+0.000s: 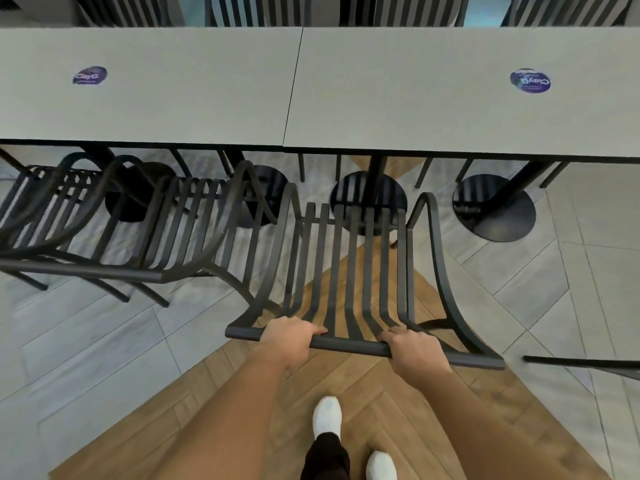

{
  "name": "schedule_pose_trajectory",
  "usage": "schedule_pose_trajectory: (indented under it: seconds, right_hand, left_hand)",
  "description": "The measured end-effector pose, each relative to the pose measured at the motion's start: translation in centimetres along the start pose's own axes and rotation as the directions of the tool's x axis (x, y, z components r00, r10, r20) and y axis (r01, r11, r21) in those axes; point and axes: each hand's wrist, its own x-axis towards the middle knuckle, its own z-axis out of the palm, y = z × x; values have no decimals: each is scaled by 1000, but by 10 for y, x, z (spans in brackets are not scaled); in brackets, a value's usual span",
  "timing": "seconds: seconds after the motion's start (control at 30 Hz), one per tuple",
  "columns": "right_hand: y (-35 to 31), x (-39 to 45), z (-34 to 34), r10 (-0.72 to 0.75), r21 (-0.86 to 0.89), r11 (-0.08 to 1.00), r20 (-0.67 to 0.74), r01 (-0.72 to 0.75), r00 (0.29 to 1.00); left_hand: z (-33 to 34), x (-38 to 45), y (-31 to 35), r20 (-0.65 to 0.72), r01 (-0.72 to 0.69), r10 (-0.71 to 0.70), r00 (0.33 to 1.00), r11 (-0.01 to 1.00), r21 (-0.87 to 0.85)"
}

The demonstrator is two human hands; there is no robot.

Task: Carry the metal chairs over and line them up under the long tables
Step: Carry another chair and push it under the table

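A black slatted metal chair (349, 258) stands in front of me, its seat reaching toward the near edge of the long grey table (381, 109). My left hand (289, 336) grips the chair's top back rail left of centre. My right hand (414, 349) grips the same rail further right. To the left, two matching metal chairs (194, 223) (52, 209) sit side by side with their seats partly under the adjoining table (149, 98).
Round black table bases (495, 209) stand on the floor under the tables. Another dark chair rail (581, 363) pokes in at the right edge. More slatted chairs line the tables' far side. My white shoes (327, 415) are on wooden floor.
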Motion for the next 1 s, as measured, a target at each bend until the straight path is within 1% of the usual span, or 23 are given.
schedule_pose_trajectory:
  seconds: [0.1,0.2,0.4,0.5,0.6,0.7,0.77,0.9,1.0]
  right_hand:
    - [6,17,-12,-6,-5,1000,-12,6,1000]
    - [13,33,-21,17,-19,1000,-25,-17,1000]
    - [16,46,-29,43,-5,999,9,-43,999]
    - [16,46,-29,55,30,998,18,-56,998]
    - [16,43,-32,78,122,989,53,-84,996]
    - [16,34,-38,134,232,962,70,-147,988]
    - [17,25,-43,174,302,934,76,-189,982]
    - [21,5,-53,269,466,837,102,-285,958]
    - [26,-10,-59,366,583,743,59,-330,929]
  left_hand:
    - [-15,15,-3,-19,-6,6,1000,1000,8]
    - [-26,30,-3,-42,-3,4,999,1000,28]
    - [-34,43,-8,-15,-9,10,1000,1000,21]
    - [-32,42,-8,-9,-5,5,1000,1000,-16]
    - [-32,44,-11,38,16,-12,999,994,-105]
    - [-36,41,-14,79,37,-17,997,962,-269]
    - [-44,37,-15,95,24,12,995,931,-364]
    - [-62,30,-10,107,19,40,993,868,-496]
    - [-72,27,5,66,-8,47,997,866,-499]
